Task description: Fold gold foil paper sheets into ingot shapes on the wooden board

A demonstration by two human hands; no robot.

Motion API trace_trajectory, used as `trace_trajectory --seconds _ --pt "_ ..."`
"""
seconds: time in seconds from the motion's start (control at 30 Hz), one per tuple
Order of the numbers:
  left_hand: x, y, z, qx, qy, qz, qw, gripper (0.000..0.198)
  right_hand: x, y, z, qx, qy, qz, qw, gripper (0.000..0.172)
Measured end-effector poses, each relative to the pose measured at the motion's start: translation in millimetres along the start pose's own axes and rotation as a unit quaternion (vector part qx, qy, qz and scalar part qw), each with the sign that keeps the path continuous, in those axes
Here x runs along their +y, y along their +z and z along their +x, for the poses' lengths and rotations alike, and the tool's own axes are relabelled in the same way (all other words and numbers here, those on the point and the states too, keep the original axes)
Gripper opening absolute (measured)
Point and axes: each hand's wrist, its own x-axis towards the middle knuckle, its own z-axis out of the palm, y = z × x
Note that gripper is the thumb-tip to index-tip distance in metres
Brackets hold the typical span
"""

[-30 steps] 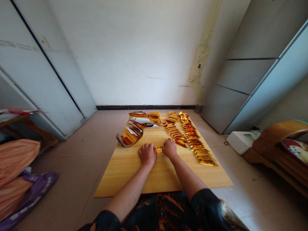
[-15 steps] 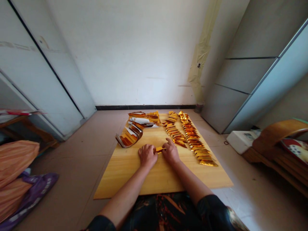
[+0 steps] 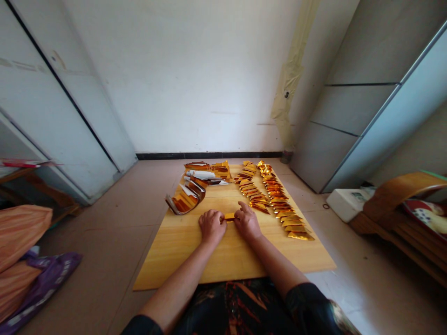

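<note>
dozens of folded gold pieces done already, in two rows (image 3: 279, 204) down the right side of the wooden board (image 3: 195, 260), overlapping one after another from the far edge towards the near end. judged well along, but not finished: a curled stack of unfolded sheets (image 3: 185, 201) waiting at the left of the board, and a looser pile of foil (image 3: 209, 171) beyond it near the far edge.

between the left hand (image 3: 211, 226) and the right hand (image 3: 247, 222), one gold foil piece (image 3: 229, 216), low on the board at its middle, just beside the near end of the inner row. fingers of both hands curled in and, as far as so small a view allows, pinching that piece at either end; only a sliver of gold showing between them.

lying flat on a pale tiled floor (image 3: 115, 218), the board, with no bench in sight. beyond it a white wall (image 3: 195, 83) with a black skirting (image 3: 209, 155). at the left, pale sliding doors (image 3: 52, 116) and orange and purple bags (image 3: 21, 232). at the right, a grey cabinet (image 3: 366, 107), a white box (image 3: 344, 202) and a wooden chair (image 3: 394, 200), well apart from the board.
</note>
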Motion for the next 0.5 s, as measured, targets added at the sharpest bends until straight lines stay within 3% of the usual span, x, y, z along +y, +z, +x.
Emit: trace_trajectory --seconds 0.4,0.5 --pt "-1.4 2.1 0.2 0.02 0.022 -0.006 1.0 0.007 1.9 1.4 -4.2 0.052 -0.056 -0.045 0.996 0.013" --pt "-1.3 1.5 -0.2 0.023 0.026 -0.015 0.999 0.015 0.6 -1.3 -4.4 0.06 -0.062 -0.064 0.994 0.014"
